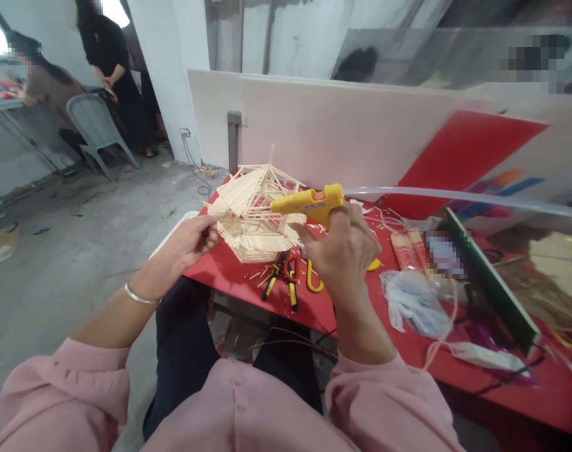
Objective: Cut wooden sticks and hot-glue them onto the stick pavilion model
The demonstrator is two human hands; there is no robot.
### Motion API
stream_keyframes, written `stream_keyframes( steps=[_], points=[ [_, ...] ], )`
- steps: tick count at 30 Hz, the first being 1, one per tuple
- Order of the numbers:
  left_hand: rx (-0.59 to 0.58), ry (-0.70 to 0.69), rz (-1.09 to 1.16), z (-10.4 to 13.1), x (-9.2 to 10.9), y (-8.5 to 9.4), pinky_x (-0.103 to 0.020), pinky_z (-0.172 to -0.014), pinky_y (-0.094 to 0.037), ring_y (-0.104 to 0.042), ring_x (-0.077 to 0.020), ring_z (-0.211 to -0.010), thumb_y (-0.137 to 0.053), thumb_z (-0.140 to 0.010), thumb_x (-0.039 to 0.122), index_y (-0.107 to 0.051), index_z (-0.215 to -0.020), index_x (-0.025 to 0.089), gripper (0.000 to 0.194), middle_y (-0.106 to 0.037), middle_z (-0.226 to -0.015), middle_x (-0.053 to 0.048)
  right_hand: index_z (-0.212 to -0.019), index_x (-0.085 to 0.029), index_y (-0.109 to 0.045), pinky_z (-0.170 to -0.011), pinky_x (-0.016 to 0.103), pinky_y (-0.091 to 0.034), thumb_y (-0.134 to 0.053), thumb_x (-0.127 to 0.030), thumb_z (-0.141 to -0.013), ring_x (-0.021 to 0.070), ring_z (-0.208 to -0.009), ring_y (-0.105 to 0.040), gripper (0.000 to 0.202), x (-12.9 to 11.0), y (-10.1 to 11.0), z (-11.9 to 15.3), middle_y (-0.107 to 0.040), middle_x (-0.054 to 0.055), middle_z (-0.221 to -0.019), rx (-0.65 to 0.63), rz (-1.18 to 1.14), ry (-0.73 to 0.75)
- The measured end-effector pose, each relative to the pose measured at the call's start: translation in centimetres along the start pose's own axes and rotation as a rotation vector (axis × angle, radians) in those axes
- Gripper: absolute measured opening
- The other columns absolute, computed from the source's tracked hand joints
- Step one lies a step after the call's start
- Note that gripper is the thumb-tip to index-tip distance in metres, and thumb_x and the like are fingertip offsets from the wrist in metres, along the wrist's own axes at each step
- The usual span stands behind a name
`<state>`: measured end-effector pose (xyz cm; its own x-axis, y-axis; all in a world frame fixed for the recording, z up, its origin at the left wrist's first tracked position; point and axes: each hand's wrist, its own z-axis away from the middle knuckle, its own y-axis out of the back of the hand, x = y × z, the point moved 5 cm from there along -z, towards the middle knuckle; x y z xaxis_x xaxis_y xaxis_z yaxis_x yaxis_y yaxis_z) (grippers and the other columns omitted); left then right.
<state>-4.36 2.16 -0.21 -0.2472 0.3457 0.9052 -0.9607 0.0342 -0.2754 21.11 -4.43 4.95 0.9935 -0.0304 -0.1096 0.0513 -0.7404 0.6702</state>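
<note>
A model built of thin wooden sticks (255,242), with a peaked stick roof, stands at the near left part of the red table (241,282). My left hand (194,242) is closed in a pinch at the model's left edge; its fingertips are partly hidden. In my right hand (345,251) is a yellow hot glue gun (309,204), its nozzle pointing left into the gap below the roof. A long clear glue stick (436,193) runs out of the gun's back to the right. Below the model lie black-and-yellow pliers (292,292) and yellow-handled scissors (314,277).
Loose stick pieces are scattered around the model. On the right lie a plastic bag (415,304), red-labelled packs (408,251) and an upright green board (493,282). White panels (314,125) lean behind the table. Two people and a chair (97,122) are at the far left.
</note>
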Motion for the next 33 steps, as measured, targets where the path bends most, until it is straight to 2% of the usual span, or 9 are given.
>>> stream_keyframes(
  steps=[3, 6, 11, 16, 18, 21, 24, 29, 33],
  points=[
    [-0.02, -0.048, -0.083, 1.4, -0.5, -1.2, -0.017, -0.034, -0.027, -0.046, -0.0049, -0.04, -0.07, -0.073, 0.026, -0.055, -0.052, 0.015, 0.029, -0.056, -0.05, 0.0, -0.115, -0.014, -0.055, -0.063, 0.032, -0.036, -0.054, -0.045, -0.09, 0.0262, -0.087, -0.06, 0.04, 1.5, 0.6, 1.0, -0.064, 0.014, -0.1, 0.008, 0.01, -0.033],
    [-0.074, -0.062, -0.172, 2.3, -1.8, -2.9, -0.018, -0.035, -0.027, -0.047, -0.005, -0.041, -0.074, -0.069, 0.029, -0.055, -0.051, 0.014, 0.03, -0.06, -0.055, -0.001, -0.114, -0.014, -0.056, -0.063, 0.031, -0.035, -0.055, -0.048, -0.088, 0.0252, -0.084, -0.06, 0.042, 3.3, 1.0, 2.3, -0.064, 0.013, -0.097, 0.023, 0.019, -0.061],
    [-0.219, -0.035, -0.291, 4.0, -4.7, -6.2, -0.018, -0.038, -0.03, -0.046, -0.0046, -0.041, -0.079, -0.067, 0.039, -0.062, -0.06, 0.014, 0.031, -0.055, -0.051, 0.002, -0.109, -0.013, -0.058, -0.06, 0.03, -0.032, -0.057, -0.062, -0.083, 0.0245, -0.078, -0.059, 0.055, 6.3, 1.1, 5.1, -0.064, 0.013, -0.095, 0.005, 0.061, -0.11],
    [-0.417, -0.009, -0.366, 6.1, -7.0, -9.0, -0.018, -0.037, -0.024, -0.039, -0.0043, -0.037, -0.075, -0.072, 0.049, -0.063, -0.066, 0.015, 0.036, -0.053, -0.045, 0.003, -0.106, -0.012, -0.06, -0.059, 0.031, -0.032, -0.056, -0.062, -0.084, 0.0261, -0.076, -0.059, 0.055, 8.7, 1.2, 7.8, -0.065, 0.015, -0.094, -0.06, 0.08, -0.195],
    [-0.45, -0.002, -0.376, 6.4, -8.0, -9.7, -0.019, -0.038, -0.025, -0.039, -0.0044, -0.037, -0.075, -0.073, 0.049, -0.064, -0.068, 0.015, 0.036, -0.054, -0.045, 0.003, -0.103, -0.012, -0.061, -0.057, 0.032, -0.03, -0.056, -0.063, -0.084, 0.0268, -0.075, -0.059, 0.054, 9.3, 1.2, 8.9, -0.065, 0.016, -0.092, -0.08, 0.085, -0.239],
    [-0.447, 0.007, -0.378, 6.0, -9.9, -10.2, -0.019, -0.039, -0.027, -0.042, -0.0054, -0.038, -0.075, -0.074, 0.048, -0.065, -0.073, 0.016, 0.033, -0.056, -0.047, 0.003, -0.1, -0.013, -0.061, -0.055, 0.032, -0.026, -0.053, -0.062, -0.086, 0.0263, -0.071, -0.058, 0.051, 10.1, 1.0, 10.5, -0.064, 0.017, -0.089, -0.122, 0.103, -0.264],
    [-0.426, -0.027, -0.452, 5.0, -12.1, -10.4, -0.02, -0.042, -0.03, -0.046, -0.0066, -0.041, -0.074, -0.075, 0.045, -0.067, -0.079, 0.017, 0.029, -0.058, -0.05, 0.002, -0.106, -0.015, -0.06, -0.052, 0.032, -0.024, -0.054, -0.058, -0.087, 0.0254, -0.067, -0.057, 0.047, 11.1, 0.3, 12.0, -0.064, 0.015, -0.086, -0.195, 0.115, -0.252],
    [-0.26, -0.115, -0.568, 2.8, -14.8, -9.9, -0.021, -0.052, -0.04, -0.056, -0.0091, -0.051, -0.072, -0.076, 0.036, -0.067, -0.077, 0.017, 0.019, -0.062, -0.061, 0.002, -0.112, -0.015, -0.059, -0.053, 0.031, -0.027, -0.056, -0.045, -0.087, 0.0257, -0.075, -0.062, 0.039, 12.9, -0.9, 13.8, -0.068, 0.014, -0.096, -0.456, 0.102, -0.166],
    [-0.181, -0.171, -0.609, 1.0, -16.3, -9.5, -0.022, -0.057, -0.044, -0.056, -0.0102, -0.055, -0.069, -0.076, 0.031, -0.066, -0.074, 0.017, 0.015, -0.064, -0.065, 0.001, -0.108, -0.018, -0.061, -0.054, 0.03, -0.026, -0.052, -0.027, -0.086, 0.0225, -0.078, -0.063, 0.025, 14.3, -1.6, 14.2, -0.069, 0.009, -0.099, -0.661, 0.113, -0.157]
  ],
)
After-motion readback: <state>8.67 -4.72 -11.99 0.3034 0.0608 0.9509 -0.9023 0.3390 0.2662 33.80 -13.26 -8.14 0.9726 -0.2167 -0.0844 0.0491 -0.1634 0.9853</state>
